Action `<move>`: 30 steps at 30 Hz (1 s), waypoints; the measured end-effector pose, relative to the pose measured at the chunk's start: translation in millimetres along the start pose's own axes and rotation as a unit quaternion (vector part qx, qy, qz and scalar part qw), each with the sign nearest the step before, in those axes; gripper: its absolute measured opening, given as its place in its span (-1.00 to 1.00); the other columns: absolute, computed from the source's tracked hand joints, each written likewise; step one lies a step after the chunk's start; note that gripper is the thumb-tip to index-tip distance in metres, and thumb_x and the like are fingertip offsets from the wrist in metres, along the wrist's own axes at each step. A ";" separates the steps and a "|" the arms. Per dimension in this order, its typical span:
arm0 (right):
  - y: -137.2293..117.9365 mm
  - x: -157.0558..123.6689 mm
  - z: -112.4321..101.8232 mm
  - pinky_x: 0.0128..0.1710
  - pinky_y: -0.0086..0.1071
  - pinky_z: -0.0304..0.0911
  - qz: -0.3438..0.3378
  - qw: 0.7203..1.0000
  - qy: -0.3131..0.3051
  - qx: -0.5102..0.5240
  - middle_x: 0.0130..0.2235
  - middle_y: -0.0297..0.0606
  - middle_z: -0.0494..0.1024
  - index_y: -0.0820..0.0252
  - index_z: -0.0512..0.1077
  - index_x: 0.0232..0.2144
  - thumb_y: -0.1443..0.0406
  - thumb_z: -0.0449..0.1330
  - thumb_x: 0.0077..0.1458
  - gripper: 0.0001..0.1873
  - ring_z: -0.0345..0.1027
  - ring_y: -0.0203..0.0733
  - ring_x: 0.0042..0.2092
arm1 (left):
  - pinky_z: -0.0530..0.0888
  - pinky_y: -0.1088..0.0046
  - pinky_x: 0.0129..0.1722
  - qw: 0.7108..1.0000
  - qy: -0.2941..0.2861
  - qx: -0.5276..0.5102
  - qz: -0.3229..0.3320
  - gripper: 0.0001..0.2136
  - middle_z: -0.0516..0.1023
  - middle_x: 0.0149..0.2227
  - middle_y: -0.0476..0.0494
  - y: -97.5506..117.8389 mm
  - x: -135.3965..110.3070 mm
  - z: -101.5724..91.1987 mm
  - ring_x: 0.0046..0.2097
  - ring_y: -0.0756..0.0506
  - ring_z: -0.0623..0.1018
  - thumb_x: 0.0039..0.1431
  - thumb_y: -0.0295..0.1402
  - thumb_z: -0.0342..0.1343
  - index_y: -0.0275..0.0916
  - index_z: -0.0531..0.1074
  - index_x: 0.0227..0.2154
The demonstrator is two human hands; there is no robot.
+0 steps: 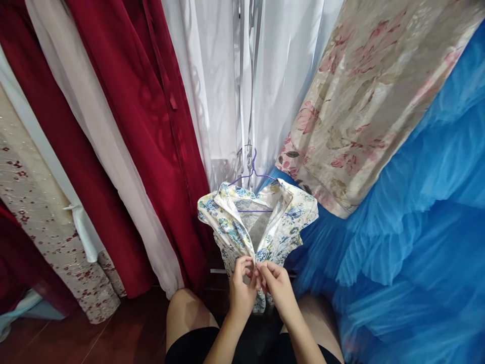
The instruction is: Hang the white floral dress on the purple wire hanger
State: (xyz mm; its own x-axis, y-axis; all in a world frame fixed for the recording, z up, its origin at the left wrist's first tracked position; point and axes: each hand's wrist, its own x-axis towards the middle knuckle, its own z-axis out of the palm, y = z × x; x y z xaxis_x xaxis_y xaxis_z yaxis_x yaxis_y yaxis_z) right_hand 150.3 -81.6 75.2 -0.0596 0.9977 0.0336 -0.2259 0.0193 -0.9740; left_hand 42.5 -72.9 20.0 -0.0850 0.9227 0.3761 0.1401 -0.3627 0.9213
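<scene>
A small cream dress with a blue and yellow flower print (291,222) hangs on a thin purple wire hanger (253,174) from a metal rack pole. My left hand (241,288) and my right hand (276,285) meet at the dress's front opening, just below the open collar. Both hands pinch the two fabric edges together between thumb and fingers. My bare knees and dark shorts show below the hands.
Hanging garments crowd round: dark red dresses (140,116) and a pale sheer one at left, white sheer fabric (212,76) behind, a pink-flowered beige garment (364,101) and a bright blue tulle skirt (417,237) at right. The dark wooden floor (113,333) shows at lower left.
</scene>
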 end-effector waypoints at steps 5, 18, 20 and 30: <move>21.3 6.6 -3.8 -0.52 -0.44 0.09 -0.031 0.996 0.080 -0.025 -0.61 -0.46 0.35 0.14 0.32 -0.34 0.05 0.30 0.09 -0.66 0.20 -0.29 -0.55 | 0.47 0.47 -0.31 1.000 -0.005 0.025 0.007 -0.77 0.58 -0.22 -0.18 -1.1 -6.2 2.1 -0.37 -0.02 0.52 0.33 -0.28 0.05 -0.22 0.47 -0.04; 32.4 5.6 -14.8 -0.51 -0.42 0.05 -0.029 0.993 0.051 -0.102 -0.58 -0.42 0.30 0.16 0.31 -0.42 0.05 0.22 0.18 -0.67 0.15 -0.28 -0.53 | 0.55 0.36 -0.12 0.999 -0.020 0.010 0.027 -0.74 0.57 -0.02 -0.29 4.4 -11.0 1.8 -0.05 -0.17 0.60 0.37 -0.31 0.00 -0.21 0.46 0.02; 30.0 3.3 -12.7 -0.51 -0.43 0.06 -0.050 0.994 0.058 -0.081 -0.59 -0.47 0.26 0.15 0.29 -0.41 0.07 0.21 0.19 -0.68 0.11 -0.30 -0.54 | 0.56 0.34 -0.09 0.999 -0.027 0.007 0.028 -0.75 0.57 -0.02 -0.28 6.8 -11.9 1.9 -0.03 -0.17 0.60 0.38 -0.32 -0.01 -0.19 0.46 0.02; 34.5 2.0 -8.1 -0.54 -0.45 0.07 -0.079 0.985 0.130 -0.084 -0.61 -0.57 0.11 0.11 0.30 -0.28 0.15 0.25 0.14 -0.76 0.02 -0.31 -0.57 | 0.52 0.25 0.04 0.996 -0.001 -0.085 -0.028 -0.75 0.49 0.04 -0.34 14.1 -22.8 19.4 0.06 -0.18 0.56 0.36 -0.30 0.03 -0.23 0.35 0.04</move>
State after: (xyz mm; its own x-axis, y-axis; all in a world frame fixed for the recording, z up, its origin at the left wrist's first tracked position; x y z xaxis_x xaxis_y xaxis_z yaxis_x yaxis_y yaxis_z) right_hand 150.2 -78.4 39.9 0.2190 0.9640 0.1505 -0.0465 0.1644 -0.9853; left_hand 65.5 -96.5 22.5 -0.0869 0.9421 0.3239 -0.0332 -0.3277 0.9442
